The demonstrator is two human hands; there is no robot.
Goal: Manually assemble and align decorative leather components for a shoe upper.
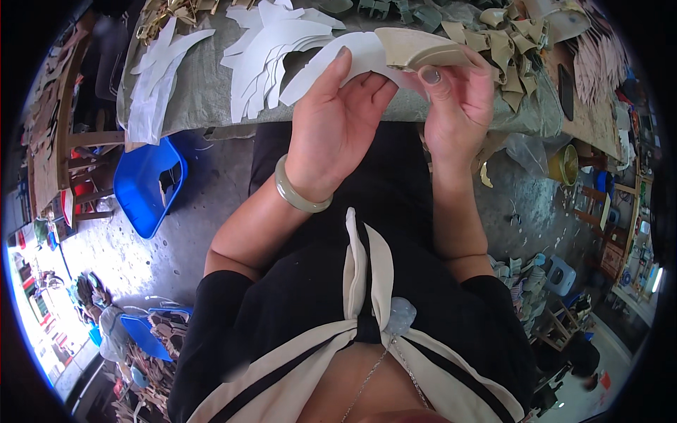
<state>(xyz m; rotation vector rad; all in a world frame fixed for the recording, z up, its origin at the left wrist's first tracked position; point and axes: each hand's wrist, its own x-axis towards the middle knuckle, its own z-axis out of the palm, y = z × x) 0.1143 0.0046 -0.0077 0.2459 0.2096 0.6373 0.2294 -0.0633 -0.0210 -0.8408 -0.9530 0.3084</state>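
Observation:
Above the table's near edge, my left hand [337, 127] holds a curved white sheet piece [360, 51], thumb on its near edge and fingers curled beneath. A beige curved piece [416, 46], looking like a leather or fabric shoe part, lies over the white piece's right end. My right hand [458, 106] pinches that beige piece at its near right corner, thumb in front and fingers behind. A fanned stack of similar white cut pieces [264, 63] lies just left of my left hand. Beyond my right hand is a heap of beige parts [504, 53].
The table has a grey-green cloth cover [204, 95]. More white pieces [166, 63] hang over its front edge at left. A dark phone-like slab [565, 92] lies at right. On the floor stand a blue tub [144, 187], a yellow bucket [564, 166] and a light-blue stool [560, 275].

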